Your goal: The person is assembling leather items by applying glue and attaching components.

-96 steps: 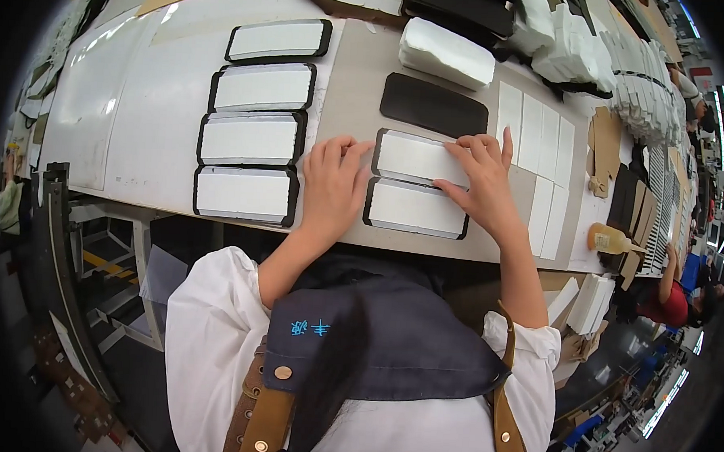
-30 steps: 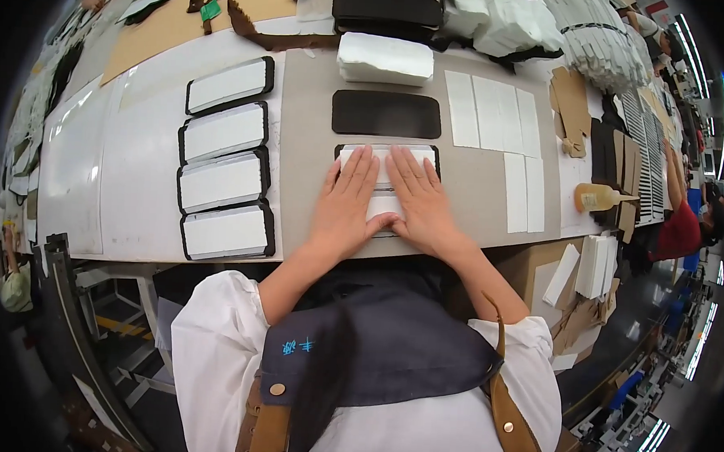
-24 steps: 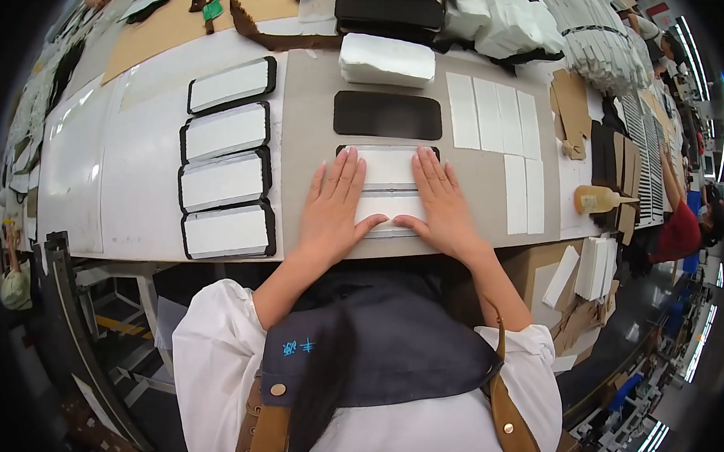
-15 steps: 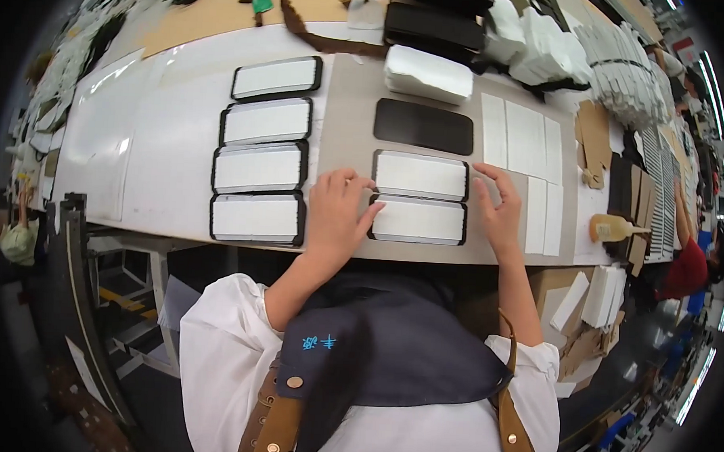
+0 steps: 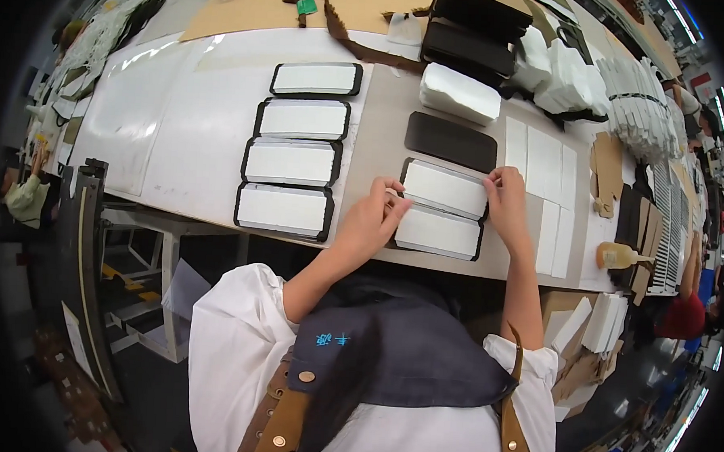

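Observation:
Two dark rounded panels with white inserts lie one behind the other in front of me, an upper panel (image 5: 446, 188) and a lower panel (image 5: 438, 233). Curled fingers of my left hand (image 5: 372, 220) pinch at the upper panel's left edge. At its right end, the bent fingers and thumb of my right hand (image 5: 508, 202) close on the corner. Just beyond lies a bare dark panel (image 5: 451, 141), with a thick white stack (image 5: 461, 94) behind it. Flat white strips (image 5: 545, 165) lie right of my right hand.
Several white-faced panels (image 5: 292, 162) form a column on the left. A yellowish bottle (image 5: 616, 256) with a nozzle lies at the right edge. Dark stacks (image 5: 469, 45) and bundled white strips (image 5: 641, 117) stand at the back. Below the table's right side is a box of white offcuts (image 5: 587, 333).
Both hands have come closer to the upper panel's ends, and their fingers have curled in from a looser spread. The whole view has shifted and tilted slightly.

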Action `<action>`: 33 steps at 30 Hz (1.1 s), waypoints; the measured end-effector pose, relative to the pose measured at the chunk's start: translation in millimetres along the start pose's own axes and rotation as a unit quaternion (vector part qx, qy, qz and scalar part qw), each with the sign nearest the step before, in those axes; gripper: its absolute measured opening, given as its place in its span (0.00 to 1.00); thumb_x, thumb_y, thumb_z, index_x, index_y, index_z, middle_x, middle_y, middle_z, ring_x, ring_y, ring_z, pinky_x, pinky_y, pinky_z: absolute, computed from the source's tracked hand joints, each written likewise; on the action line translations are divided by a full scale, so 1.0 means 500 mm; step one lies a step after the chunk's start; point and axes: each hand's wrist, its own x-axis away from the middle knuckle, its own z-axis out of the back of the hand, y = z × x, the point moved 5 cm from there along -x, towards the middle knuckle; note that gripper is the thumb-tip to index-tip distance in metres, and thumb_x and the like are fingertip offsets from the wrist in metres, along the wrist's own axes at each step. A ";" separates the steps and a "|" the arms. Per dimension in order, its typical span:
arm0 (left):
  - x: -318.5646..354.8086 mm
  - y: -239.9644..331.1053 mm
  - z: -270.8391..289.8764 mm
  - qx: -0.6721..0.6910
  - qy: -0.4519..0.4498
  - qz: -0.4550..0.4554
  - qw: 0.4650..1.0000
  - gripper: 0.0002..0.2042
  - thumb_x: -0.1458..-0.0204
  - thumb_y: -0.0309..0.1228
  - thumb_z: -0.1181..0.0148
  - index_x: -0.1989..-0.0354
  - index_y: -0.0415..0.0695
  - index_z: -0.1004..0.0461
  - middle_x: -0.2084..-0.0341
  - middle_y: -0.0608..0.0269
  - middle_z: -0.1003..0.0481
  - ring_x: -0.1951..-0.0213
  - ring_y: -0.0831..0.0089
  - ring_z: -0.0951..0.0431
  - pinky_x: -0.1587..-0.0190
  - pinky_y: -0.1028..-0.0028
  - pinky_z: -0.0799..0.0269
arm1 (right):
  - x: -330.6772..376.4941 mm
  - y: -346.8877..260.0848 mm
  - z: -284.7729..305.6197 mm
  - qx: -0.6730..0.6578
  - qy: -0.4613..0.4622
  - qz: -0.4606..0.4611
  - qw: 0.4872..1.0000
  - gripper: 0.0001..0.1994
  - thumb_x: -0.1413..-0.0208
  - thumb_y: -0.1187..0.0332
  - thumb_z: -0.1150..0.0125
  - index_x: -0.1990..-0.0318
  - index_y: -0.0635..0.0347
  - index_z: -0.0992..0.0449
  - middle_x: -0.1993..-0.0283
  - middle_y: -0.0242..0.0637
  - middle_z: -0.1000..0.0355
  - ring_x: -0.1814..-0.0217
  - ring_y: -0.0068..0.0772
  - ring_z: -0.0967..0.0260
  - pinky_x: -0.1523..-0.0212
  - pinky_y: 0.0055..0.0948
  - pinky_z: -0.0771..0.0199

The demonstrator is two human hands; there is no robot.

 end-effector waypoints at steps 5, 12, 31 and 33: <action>0.034 0.018 -0.002 0.048 -0.029 -0.075 0.996 0.25 0.40 0.29 0.32 0.37 0.43 0.37 0.64 0.62 0.24 0.65 0.71 0.27 0.57 0.70 0.27 | 0.006 -0.042 0.033 -0.103 -0.142 -0.122 0.977 0.14 0.42 0.73 0.29 0.51 0.65 0.24 0.70 0.26 0.31 0.66 0.19 0.36 0.61 0.23 0.34; 0.101 0.000 0.284 0.167 0.107 -0.020 0.980 0.26 0.40 0.20 0.36 0.34 0.41 0.35 0.53 0.61 0.22 0.54 0.80 0.22 0.51 0.78 0.27 | -0.017 -0.097 0.064 -0.282 -0.068 -0.128 0.948 0.08 0.37 0.71 0.32 0.56 0.64 0.22 0.68 0.23 0.28 0.68 0.12 0.35 0.66 0.18 0.36; 0.141 -0.180 0.413 -0.051 0.290 0.086 0.952 0.30 0.42 0.29 0.30 0.31 0.42 0.33 0.69 0.69 0.27 0.72 0.80 0.32 0.62 0.78 0.30 | -0.116 -0.358 -0.375 -0.364 -0.278 -0.084 0.885 0.14 0.39 0.67 0.29 0.52 0.66 0.21 0.71 0.27 0.26 0.72 0.15 0.34 0.71 0.20 0.35; 0.143 -0.183 0.414 -0.073 0.292 0.098 0.948 0.30 0.42 0.29 0.30 0.31 0.42 0.33 0.71 0.70 0.29 0.73 0.80 0.33 0.62 0.77 0.30 | -0.115 -0.361 -0.384 -0.292 -0.257 -0.062 0.919 0.16 0.40 0.67 0.28 0.50 0.67 0.21 0.70 0.30 0.25 0.70 0.20 0.32 0.67 0.25 0.30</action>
